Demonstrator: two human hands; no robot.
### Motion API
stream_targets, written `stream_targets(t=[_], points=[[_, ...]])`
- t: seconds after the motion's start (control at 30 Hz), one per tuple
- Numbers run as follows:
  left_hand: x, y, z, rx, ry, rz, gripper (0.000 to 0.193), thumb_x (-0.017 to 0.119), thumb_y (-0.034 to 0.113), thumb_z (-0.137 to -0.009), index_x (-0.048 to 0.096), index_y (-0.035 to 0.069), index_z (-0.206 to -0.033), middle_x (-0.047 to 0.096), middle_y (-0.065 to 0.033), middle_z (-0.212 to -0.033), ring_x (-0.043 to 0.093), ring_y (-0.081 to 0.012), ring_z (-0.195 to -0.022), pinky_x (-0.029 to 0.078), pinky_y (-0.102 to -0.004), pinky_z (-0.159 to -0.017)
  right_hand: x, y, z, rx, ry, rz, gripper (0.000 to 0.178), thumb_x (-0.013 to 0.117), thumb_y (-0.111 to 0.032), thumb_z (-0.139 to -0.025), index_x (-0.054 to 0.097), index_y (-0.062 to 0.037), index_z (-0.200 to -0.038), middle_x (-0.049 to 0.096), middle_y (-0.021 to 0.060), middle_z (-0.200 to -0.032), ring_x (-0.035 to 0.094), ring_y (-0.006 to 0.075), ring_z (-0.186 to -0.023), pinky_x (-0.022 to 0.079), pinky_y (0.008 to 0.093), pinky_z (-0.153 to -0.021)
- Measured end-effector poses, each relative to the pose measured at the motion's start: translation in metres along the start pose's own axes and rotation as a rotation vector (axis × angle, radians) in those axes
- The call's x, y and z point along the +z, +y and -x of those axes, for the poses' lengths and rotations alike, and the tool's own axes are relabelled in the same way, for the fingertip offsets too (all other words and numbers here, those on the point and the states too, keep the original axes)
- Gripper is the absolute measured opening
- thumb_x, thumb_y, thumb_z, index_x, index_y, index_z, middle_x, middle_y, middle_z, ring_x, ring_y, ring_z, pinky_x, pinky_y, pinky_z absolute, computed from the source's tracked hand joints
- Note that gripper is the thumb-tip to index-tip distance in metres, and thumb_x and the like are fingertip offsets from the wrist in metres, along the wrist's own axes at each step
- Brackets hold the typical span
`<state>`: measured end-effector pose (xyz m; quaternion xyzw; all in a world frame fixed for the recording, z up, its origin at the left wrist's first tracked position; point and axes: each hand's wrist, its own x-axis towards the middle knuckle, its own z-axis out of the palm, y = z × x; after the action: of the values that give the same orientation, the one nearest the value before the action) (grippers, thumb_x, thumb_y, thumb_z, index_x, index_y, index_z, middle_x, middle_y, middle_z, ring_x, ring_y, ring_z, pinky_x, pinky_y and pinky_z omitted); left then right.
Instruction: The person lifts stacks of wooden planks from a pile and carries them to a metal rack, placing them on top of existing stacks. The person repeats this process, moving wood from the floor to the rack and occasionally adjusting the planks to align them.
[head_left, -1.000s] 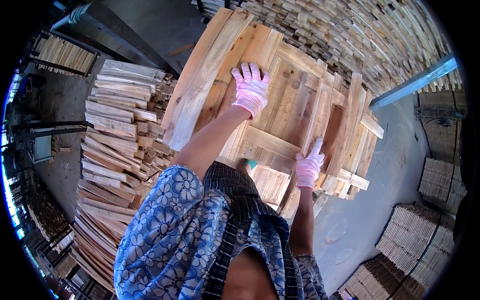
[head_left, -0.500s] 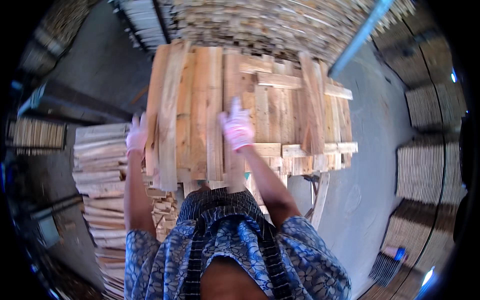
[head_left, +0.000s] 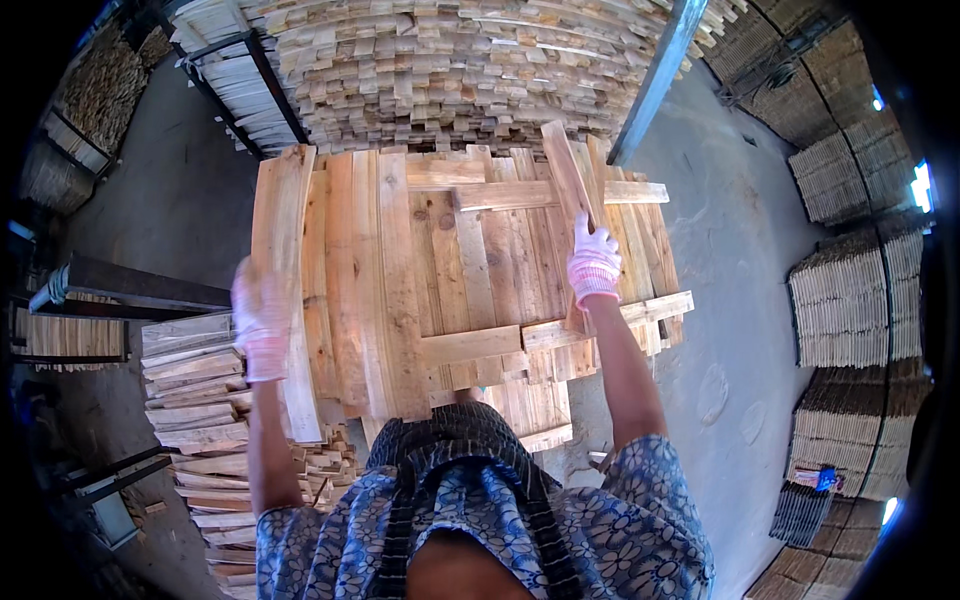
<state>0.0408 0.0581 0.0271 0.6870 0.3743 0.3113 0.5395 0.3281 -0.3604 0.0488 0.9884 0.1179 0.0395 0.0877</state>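
Wooden planks (head_left: 385,270) lie side by side over a table-like stack in front of me, several of them running away from my body. My right hand (head_left: 594,262), in a white and pink knit glove, is closed round the near part of a slanting plank (head_left: 566,170), which lies on top of the others. At the left edge, my gloved left hand (head_left: 260,320) is beside a long pale plank (head_left: 280,225). Motion smears its fingers. Two shorter crosswise boards, a near one (head_left: 470,343) and a far one (head_left: 505,194), rest over the planks.
A large stack of boards (head_left: 420,75) stands behind, with a blue post (head_left: 660,75) at its right. More cut wood (head_left: 195,400) is piled at my left, near a dark metal beam (head_left: 150,283). Bundled boards (head_left: 840,320) line the far side of the grey floor (head_left: 720,270).
My right hand has moved right, from a plank near the middle to the slanting plank, and now grips it. My left hand stays by the left edge. The view has shifted somewhat.
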Motion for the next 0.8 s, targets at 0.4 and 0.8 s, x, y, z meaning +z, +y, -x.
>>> stream_targets(t=[0.4,0.8], points=[[0.385,0.117,0.160,0.112,-1.007,-0.492,0.077,0.060,0.045,-0.094,0.031,0.011,-0.156,0.038,-0.0258,-0.156,0.034,-0.0412,-0.146,0.031,-0.0466,-0.119,0.053,0.133,-0.033,0.007,-0.163,-1.116,0.069,0.070,-0.022,-0.085,0.046,-0.0135,-0.149,0.054,0.0268,-0.135,0.060,0.0369,-0.121,0.049,0.0422,-0.102],[0.532,0.101,0.176,0.145,-0.793,-0.777,0.093,0.064,0.021,-0.085,0.013,0.013,-0.162,0.009,-0.0406,-0.160,0.019,-0.0530,-0.149,0.024,-0.0576,-0.119,0.100,0.186,-0.062,0.302,-0.209,-0.671,0.072,0.065,-0.032,-0.092,0.031,-0.0165,-0.154,0.043,0.0322,-0.138,0.057,0.0511,-0.118,0.050,0.0534,-0.097]])
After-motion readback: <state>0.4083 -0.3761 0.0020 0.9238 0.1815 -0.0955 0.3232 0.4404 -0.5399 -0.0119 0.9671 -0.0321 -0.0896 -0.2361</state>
